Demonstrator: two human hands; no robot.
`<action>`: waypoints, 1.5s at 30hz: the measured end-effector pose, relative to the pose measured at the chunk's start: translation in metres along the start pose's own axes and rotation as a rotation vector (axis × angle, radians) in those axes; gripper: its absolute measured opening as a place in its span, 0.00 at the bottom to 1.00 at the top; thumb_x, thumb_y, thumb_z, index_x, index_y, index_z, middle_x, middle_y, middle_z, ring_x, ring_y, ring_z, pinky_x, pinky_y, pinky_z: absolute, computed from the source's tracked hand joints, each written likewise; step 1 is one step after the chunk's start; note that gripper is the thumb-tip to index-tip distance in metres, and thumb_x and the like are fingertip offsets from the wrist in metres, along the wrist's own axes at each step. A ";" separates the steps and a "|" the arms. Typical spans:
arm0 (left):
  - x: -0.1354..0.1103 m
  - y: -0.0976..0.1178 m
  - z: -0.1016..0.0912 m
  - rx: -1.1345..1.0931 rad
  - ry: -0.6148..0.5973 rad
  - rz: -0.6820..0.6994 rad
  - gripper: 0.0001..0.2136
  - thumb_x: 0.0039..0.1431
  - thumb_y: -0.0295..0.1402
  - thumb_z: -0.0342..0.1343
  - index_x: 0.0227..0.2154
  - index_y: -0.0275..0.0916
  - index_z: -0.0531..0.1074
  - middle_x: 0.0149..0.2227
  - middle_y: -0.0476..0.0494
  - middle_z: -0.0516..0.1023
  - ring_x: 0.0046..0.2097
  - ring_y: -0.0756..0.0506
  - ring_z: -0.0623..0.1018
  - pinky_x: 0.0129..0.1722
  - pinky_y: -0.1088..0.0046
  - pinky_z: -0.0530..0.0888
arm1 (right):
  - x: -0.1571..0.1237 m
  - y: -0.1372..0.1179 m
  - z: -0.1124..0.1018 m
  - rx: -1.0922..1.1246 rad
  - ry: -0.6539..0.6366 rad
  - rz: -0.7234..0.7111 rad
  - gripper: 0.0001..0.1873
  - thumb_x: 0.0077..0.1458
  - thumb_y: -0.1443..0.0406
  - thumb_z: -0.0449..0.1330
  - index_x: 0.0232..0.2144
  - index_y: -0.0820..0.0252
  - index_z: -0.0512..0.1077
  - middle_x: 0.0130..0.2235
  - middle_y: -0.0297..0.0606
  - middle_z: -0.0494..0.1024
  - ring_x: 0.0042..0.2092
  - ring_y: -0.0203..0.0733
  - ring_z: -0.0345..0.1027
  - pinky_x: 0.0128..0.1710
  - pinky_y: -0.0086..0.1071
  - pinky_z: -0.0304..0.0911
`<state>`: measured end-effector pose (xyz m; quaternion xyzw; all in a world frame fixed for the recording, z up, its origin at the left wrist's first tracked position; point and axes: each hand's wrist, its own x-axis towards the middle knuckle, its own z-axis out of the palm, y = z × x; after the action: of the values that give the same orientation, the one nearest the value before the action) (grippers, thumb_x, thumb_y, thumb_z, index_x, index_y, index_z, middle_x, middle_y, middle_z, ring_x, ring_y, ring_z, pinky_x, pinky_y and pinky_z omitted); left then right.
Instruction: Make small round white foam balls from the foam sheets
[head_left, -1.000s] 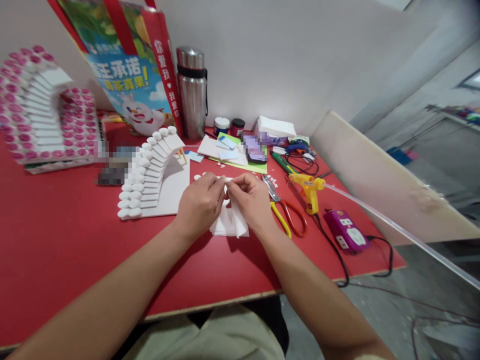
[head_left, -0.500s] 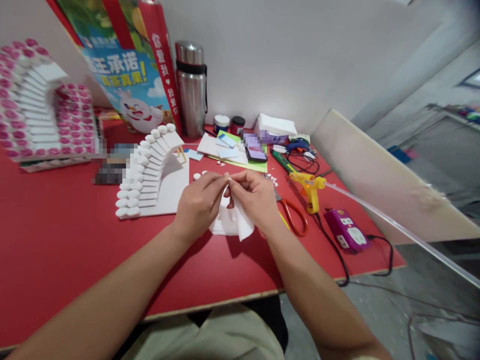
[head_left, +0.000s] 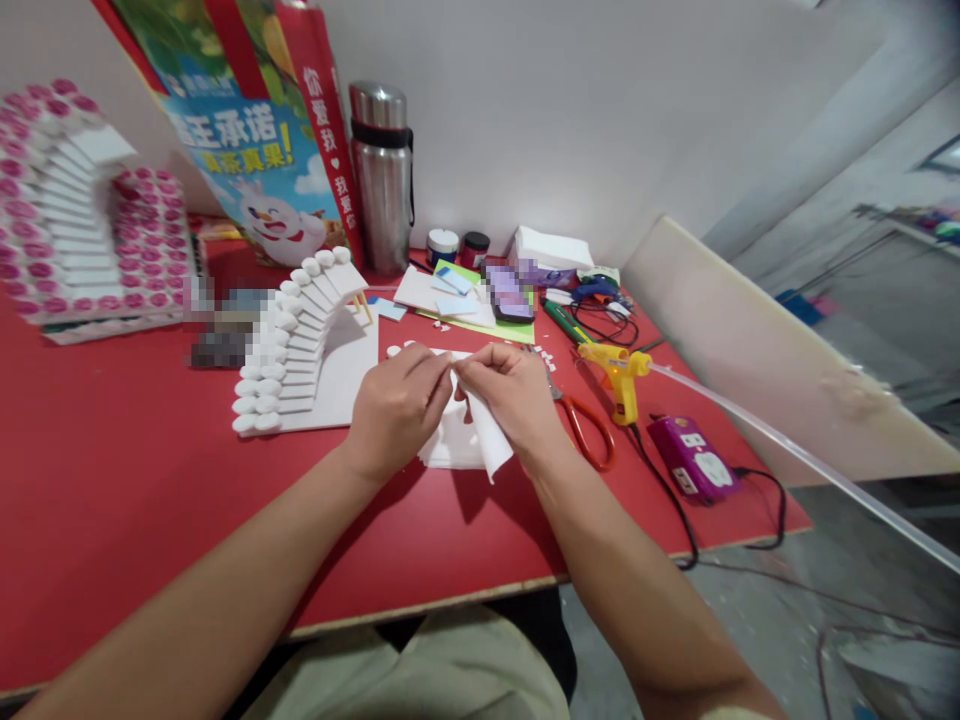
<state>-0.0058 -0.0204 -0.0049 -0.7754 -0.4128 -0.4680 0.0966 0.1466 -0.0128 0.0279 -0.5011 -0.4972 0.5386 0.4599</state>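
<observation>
My left hand point(head_left: 397, 408) and my right hand point(head_left: 504, 392) meet at the fingertips in a pinch over the middle of the red table. A white tissue point(head_left: 489, 440) hangs from the pinched fingers, its loose part falling below my right hand. Beneath lies a stack of white tissue sheets point(head_left: 450, 450), partly covered by my hands. Left of my left hand stands a white model staircase point(head_left: 304, 345) on a white base, edged with round white pieces. Red-handled pliers point(head_left: 592, 440) lie right of my right hand, their jaws partly hidden.
A yellow glue gun point(head_left: 616, 375) with a long clear glue stick point(head_left: 795, 455) stands at the right, beside a purple power box point(head_left: 694, 460). A steel flask point(head_left: 381, 180), a printed bag point(head_left: 255, 140) and a pink-and-white model point(head_left: 82, 215) line the back. A phone point(head_left: 510, 292) lies on papers.
My fingertips have shifted slightly against each other. The tissue's hanging part has swung a little to the right and looks narrower, more twisted. The other things stay put.
</observation>
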 end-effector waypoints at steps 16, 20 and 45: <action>-0.003 -0.005 0.004 0.044 0.019 0.153 0.12 0.68 0.25 0.54 0.50 0.31 0.78 0.45 0.33 0.85 0.43 0.40 0.84 0.42 0.65 0.81 | -0.002 0.000 -0.002 0.002 0.011 -0.067 0.11 0.48 0.59 0.68 0.27 0.59 0.72 0.23 0.32 0.78 0.21 0.36 0.69 0.20 0.29 0.65; -0.001 0.000 0.000 -0.238 0.047 -0.052 0.09 0.67 0.27 0.57 0.45 0.36 0.81 0.44 0.39 0.86 0.45 0.43 0.84 0.46 0.68 0.80 | -0.001 -0.001 -0.004 -0.024 -0.032 -0.146 0.09 0.50 0.61 0.66 0.28 0.58 0.70 0.23 0.30 0.77 0.22 0.35 0.69 0.22 0.28 0.65; 0.001 0.001 0.004 -0.718 -0.046 -0.692 0.06 0.63 0.32 0.60 0.35 0.38 0.81 0.28 0.47 0.80 0.30 0.48 0.77 0.32 0.70 0.74 | 0.007 0.009 -0.005 -0.150 -0.041 -0.194 0.12 0.54 0.59 0.68 0.27 0.59 0.72 0.25 0.33 0.79 0.23 0.33 0.68 0.24 0.28 0.64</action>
<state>-0.0026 -0.0181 -0.0058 -0.5875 -0.4609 -0.5678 -0.3466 0.1511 -0.0062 0.0182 -0.4725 -0.5916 0.4629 0.4609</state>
